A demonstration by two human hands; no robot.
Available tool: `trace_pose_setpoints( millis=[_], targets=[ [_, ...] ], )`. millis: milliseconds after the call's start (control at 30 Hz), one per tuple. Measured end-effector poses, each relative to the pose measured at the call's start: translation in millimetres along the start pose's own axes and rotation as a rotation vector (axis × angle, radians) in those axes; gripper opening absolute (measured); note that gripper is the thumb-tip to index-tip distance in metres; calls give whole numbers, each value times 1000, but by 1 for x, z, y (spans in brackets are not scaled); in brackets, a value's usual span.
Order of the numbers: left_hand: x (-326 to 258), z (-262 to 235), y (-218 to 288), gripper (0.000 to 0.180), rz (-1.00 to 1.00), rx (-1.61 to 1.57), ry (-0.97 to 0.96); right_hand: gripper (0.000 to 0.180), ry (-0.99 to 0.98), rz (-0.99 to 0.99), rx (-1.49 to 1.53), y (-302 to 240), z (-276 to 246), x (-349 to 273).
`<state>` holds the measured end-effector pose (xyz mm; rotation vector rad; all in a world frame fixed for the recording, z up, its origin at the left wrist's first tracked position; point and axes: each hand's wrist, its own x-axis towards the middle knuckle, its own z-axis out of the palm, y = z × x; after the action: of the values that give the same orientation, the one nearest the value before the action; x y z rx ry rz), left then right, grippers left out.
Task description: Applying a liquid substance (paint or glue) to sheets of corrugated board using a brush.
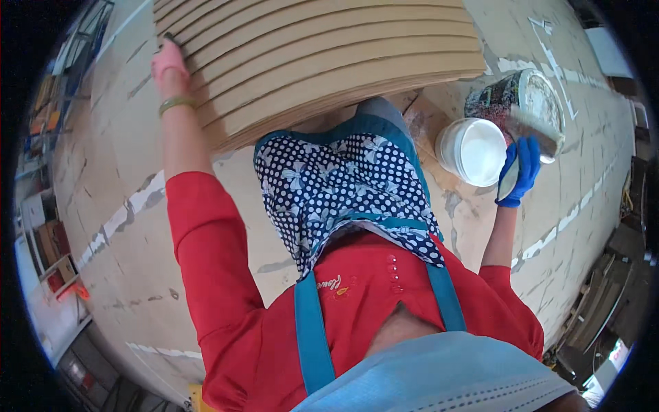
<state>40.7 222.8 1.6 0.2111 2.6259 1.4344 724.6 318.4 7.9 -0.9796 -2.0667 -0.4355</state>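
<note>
Blue-gloved, the right hand grasps a brush in its fingers, right of a white tub; the left hand's grip, at stacked brown boards, is unclear.

Your view is bright and evenly lit across the floor. A soft shadow lies on the boards beside your left forearm. Motion blur softens the brush in your right hand. Straight edges bow toward the blackened periphery.
</note>
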Motion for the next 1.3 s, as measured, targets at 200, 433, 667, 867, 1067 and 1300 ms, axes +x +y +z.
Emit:
trace_pose_setpoints(
  millis=[200,433,667,867,1067,1300],
  targets=[
    [-17,-4,13,70,18,449,202,22,105,-179,470,-122,42,123],
    [-21,6,4,74,31,452,182,21,-483,405,1102,-197,141,192],
    [-27,0,14,66,54,355,102,23,-655,116,898,-237,179,216],
    [-19,19,14,74,22,432,154,24,-667,122,779,-199,183,217],
    [-17,9,5,72,39,413,170,26,-371,266,1085,-182,188,240],
    [-28,10,9,66,66,396,230,30,-470,95,822,-263,227,288]
  ],
)
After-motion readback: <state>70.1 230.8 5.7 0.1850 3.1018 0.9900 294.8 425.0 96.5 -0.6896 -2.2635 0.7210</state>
